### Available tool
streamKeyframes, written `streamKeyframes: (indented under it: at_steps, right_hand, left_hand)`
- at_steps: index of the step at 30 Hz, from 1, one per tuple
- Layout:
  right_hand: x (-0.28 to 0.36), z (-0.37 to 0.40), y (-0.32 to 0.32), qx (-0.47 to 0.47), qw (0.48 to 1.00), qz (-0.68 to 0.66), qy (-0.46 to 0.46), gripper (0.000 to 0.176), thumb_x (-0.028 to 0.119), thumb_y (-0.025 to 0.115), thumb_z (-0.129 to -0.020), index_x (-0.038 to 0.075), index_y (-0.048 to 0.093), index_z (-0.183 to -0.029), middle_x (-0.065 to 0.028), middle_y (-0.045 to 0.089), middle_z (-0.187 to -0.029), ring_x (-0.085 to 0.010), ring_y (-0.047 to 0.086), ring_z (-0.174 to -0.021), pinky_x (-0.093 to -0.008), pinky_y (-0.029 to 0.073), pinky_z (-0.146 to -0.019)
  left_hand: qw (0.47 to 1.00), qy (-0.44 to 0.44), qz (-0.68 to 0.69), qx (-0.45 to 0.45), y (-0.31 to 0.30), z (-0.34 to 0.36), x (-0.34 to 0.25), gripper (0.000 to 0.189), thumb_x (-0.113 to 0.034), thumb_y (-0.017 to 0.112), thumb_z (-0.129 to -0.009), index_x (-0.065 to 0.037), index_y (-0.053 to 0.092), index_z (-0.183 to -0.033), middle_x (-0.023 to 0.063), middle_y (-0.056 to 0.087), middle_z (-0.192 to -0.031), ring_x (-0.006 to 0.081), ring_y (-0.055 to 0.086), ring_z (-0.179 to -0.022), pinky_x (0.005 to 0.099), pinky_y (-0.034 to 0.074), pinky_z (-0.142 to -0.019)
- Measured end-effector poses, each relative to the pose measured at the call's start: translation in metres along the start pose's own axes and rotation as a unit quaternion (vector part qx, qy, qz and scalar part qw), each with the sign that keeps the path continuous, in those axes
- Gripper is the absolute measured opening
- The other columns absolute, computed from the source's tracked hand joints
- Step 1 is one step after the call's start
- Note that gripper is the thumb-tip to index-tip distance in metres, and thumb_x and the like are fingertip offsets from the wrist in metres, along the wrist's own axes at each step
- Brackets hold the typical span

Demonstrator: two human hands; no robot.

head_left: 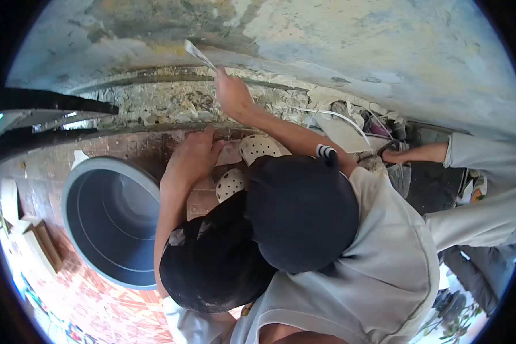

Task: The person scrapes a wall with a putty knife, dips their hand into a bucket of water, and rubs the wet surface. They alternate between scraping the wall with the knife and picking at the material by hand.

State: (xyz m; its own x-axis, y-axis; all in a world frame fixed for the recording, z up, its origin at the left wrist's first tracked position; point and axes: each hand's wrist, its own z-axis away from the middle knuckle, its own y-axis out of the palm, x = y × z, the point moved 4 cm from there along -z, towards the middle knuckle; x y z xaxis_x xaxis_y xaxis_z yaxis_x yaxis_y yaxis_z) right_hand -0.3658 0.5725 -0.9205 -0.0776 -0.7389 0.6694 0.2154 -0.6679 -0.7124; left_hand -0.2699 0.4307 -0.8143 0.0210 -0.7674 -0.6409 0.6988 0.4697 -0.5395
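Note:
My right hand (233,94) is raised in front of the lower wall, closed round a narrow, whitish scraper (199,54). Its flat end points up and to the left, close to the painted wall (304,46); whether it touches cannot be told. Below it runs a rough strip of broken plaster (172,103) at the wall's base. My left hand (194,153) rests on the reddish tiles near that strip, fingers laid down and holding nothing. Between my arms show my spotted cream shoes (258,148) and my dark-clad knees (301,212).
A large grey tub (112,223) stands left of my left arm. Dark bars (57,102) jut in at the far left. Rubble and a white cable (350,118) lie to the right, beside another person's foot (394,156) and light trouser legs (476,223).

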Motion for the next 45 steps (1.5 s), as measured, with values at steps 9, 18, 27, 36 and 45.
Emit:
streamKeyframes:
  at_steps: [9,18,27,36,45]
  right_hand:
    - [0.001,0.001,-0.003,-0.027,0.997,0.067,-0.035,0.021,0.017,0.036,-0.099,-0.002,0.046,-0.097,-0.0245,0.058,-0.064,-0.0425,0.059,-0.059,-0.0520,0.043,-0.053]
    - [0.014,-0.002,-0.004,-0.085,0.991,0.093,-0.048,0.025,0.020,0.036,-0.100,-0.002,0.046,-0.099,-0.0254,0.056,-0.062,-0.0453,0.057,-0.058,-0.0541,0.041,-0.055]
    - [0.022,0.002,-0.001,-0.100,0.988,0.108,-0.040,0.025,0.021,0.038,-0.100,-0.001,0.049,-0.097,-0.0243,0.057,-0.063,-0.0435,0.059,-0.061,-0.0528,0.041,-0.056]
    - [-0.009,-0.002,0.024,-0.106,0.985,0.045,-0.126,0.035,0.023,0.034,-0.100,-0.004,0.052,-0.088,-0.0216,0.055,-0.062,-0.0386,0.054,-0.054,-0.0500,0.043,-0.054]
    - [0.021,0.018,-0.018,0.017,0.993,-0.103,-0.063,0.035,0.010,0.059,-0.089,-0.006,0.045,-0.117,-0.0211,0.060,-0.073,-0.0324,0.061,-0.071,-0.0426,0.046,-0.067]
  left_hand:
    - [0.998,0.026,-0.004,-0.063,0.003,0.001,0.011,0.037,-0.031,0.051,-0.094,0.002,0.056,-0.110,0.0262,0.061,-0.106,0.0418,0.057,-0.104,0.0491,0.044,-0.089]
    - [0.999,0.013,-0.001,-0.052,-0.001,0.000,0.011,0.035,-0.028,0.054,-0.091,0.003,0.056,-0.107,0.0272,0.062,-0.097,0.0421,0.059,-0.098,0.0498,0.044,-0.089]
    - [0.998,0.024,-0.001,-0.053,0.000,0.000,0.014,0.032,-0.028,0.053,-0.093,0.001,0.057,-0.106,0.0256,0.063,-0.097,0.0424,0.060,-0.098,0.0505,0.046,-0.085]
    - [0.990,0.077,-0.007,-0.122,0.010,-0.008,0.018,0.027,-0.025,0.057,-0.087,0.000,0.064,-0.092,0.0239,0.066,-0.090,0.0411,0.063,-0.088,0.0498,0.049,-0.079]
    - [0.999,-0.003,-0.043,-0.017,0.000,-0.003,0.008,0.040,-0.033,0.051,-0.093,-0.004,0.057,-0.120,0.0227,0.063,-0.110,0.0396,0.057,-0.106,0.0462,0.044,-0.090]
